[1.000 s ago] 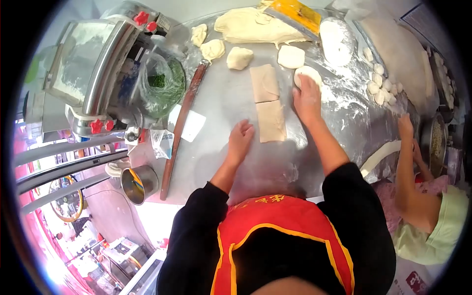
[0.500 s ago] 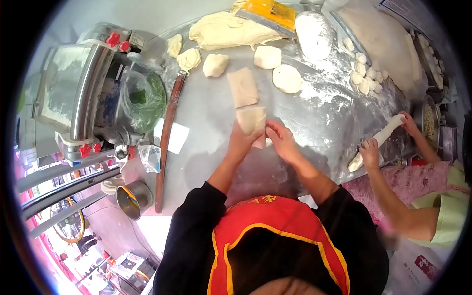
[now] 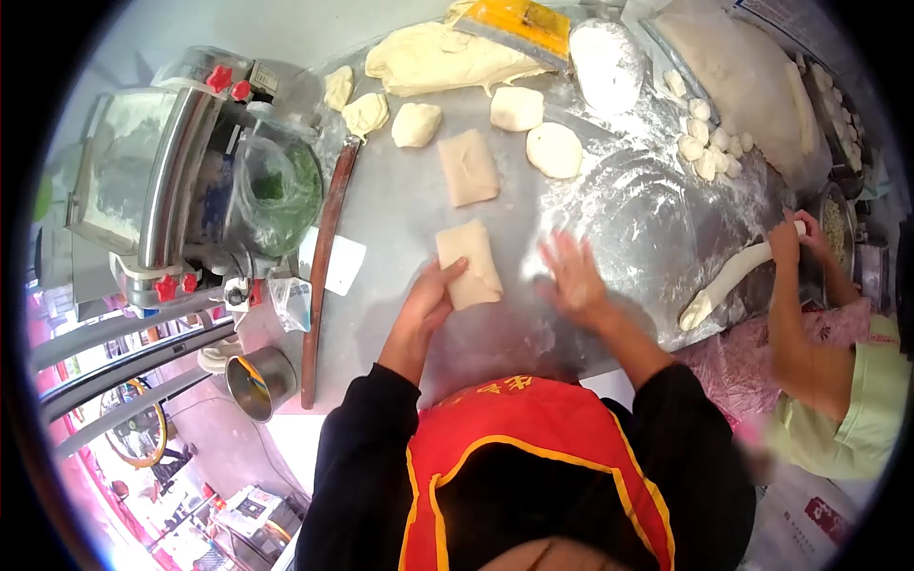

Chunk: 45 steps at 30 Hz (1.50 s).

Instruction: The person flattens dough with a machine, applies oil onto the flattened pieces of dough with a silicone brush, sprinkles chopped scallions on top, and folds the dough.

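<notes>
My left hand holds the left edge of a folded dough piece, its thumb on top and the other fingers curled at the side. To the right, my right hand is open, fingers spread over the floury metal table, touching no dough; it is slightly blurred. A second folded dough piece lies just beyond the held one. Past it sit a round flat dough piece, a squarish lump and a smaller lump.
A long wooden stick lies at the left beside a white card and a machine. A large dough mass and a yellow scraper are at the back. At right, a co-worker's hands hold a dough strip.
The near dough strip has been folded into a packet. My right hand went from the round dough to the strip, then let go and moved right. The view shifted.
</notes>
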Motion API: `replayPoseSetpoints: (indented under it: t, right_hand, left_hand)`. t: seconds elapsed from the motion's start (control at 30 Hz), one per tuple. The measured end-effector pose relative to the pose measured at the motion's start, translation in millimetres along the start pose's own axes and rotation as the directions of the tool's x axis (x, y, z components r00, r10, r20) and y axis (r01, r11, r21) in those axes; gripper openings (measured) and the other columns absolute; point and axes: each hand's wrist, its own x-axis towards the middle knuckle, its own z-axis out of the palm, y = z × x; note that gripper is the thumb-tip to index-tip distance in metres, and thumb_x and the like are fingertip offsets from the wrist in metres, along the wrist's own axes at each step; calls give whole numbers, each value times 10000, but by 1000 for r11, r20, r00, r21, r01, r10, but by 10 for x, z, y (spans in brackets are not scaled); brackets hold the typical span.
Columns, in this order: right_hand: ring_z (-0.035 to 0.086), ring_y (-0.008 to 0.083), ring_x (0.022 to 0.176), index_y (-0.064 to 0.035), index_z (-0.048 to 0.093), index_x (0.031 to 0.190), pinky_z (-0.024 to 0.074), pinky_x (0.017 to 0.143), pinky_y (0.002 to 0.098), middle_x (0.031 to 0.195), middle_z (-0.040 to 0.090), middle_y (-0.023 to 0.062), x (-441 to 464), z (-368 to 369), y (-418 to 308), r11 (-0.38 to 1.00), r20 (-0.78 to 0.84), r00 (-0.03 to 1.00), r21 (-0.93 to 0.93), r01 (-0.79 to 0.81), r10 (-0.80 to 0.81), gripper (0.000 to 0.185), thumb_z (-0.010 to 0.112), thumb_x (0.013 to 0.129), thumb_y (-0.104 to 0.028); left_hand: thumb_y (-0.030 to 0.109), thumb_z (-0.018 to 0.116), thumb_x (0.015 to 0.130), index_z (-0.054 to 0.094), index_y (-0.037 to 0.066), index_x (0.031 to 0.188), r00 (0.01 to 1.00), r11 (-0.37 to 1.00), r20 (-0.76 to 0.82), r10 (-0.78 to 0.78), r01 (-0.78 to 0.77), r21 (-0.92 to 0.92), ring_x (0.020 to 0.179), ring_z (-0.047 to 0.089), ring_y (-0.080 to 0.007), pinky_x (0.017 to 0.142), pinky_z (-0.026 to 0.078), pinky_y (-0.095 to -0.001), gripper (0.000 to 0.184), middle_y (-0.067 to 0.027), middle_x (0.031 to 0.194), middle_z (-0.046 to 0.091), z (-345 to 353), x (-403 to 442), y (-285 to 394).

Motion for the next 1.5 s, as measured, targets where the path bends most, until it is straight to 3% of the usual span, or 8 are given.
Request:
replayPoseSetpoints:
  t: [0.17,0.3,0.4,0.53,0.9,1.27,1.37,1.5]
  right_hand:
    - [456,345,1193,9,413,1318,332,1012,409,1283,481,221,-260,-157,-145,880,-285,907,447,-160,310,480,519,898,-198]
    - [541,291,1084,44,430,1291,391,944,369,1181,550,229,-123,-200,-235,-81,152,739,988,-131,656,466,399,969,-292]
    - [544,317,1064,54,448,1265,394,932,378,1151,560,233,-223,-140,-177,483,-6,713,739,-469,702,442,384,972,-271]
    - [435,405,1169,48,498,1199,346,987,467,1270,438,278,5,-116,9,938,-505,794,244,-245,339,384,455,926,-219]
    - [135,385,1374,38,192,1409,99,1102,512,1464,190,244,143,66,-112,878,-117,892,272,-395,437,577,352,954,-279]
    - [325,351,1305,8,277,1386,229,1056,523,1397,321,264,-358,62,-213,898,-213,902,325,-297,375,645,532,880,-299]
    - [600,332,980,57,504,1171,484,830,374,1094,592,242,-19,-147,241,512,-203,598,756,-408,775,420,594,836,-180]
    - [612,283,879,44,551,1105,494,767,345,975,619,193,470,-133,502,70,306,551,827,-557,776,366,618,785,-119]
  left_hand:
    - [92,613,852,387,11,1294,971,998,236,-36,22,60,1048,571,-228,877,494,-379,503,-123,1178,543,440,198,-162]
    - [127,632,835,408,10,1279,964,896,246,101,-196,398,1085,543,-253,897,463,-378,512,-148,1194,534,844,433,-370]
    - [161,636,818,415,10,1280,759,-12,309,572,-369,929,1142,484,-317,949,405,-412,534,-177,1222,508,817,576,-491]
    - [215,537,866,341,-32,1343,562,-431,694,450,-544,720,1287,337,-353,1058,285,-427,572,-203,1384,362,814,710,-693]
    - [277,408,894,252,0,1406,675,-682,702,226,-405,609,1391,150,-312,1098,162,-498,602,-174,1488,191,795,850,-702]
    - [266,462,890,419,-27,1305,796,-286,589,138,-537,793,1331,292,-327,1082,229,-459,510,-206,1429,314,660,510,-593]
    - [213,534,854,570,-53,1056,672,92,327,664,-508,856,934,558,-387,823,446,-426,336,-224,988,604,784,875,-450]
    - [168,628,755,628,-49,873,969,493,57,242,-173,853,767,608,-353,690,472,-387,247,-199,760,623,1038,1331,-275]
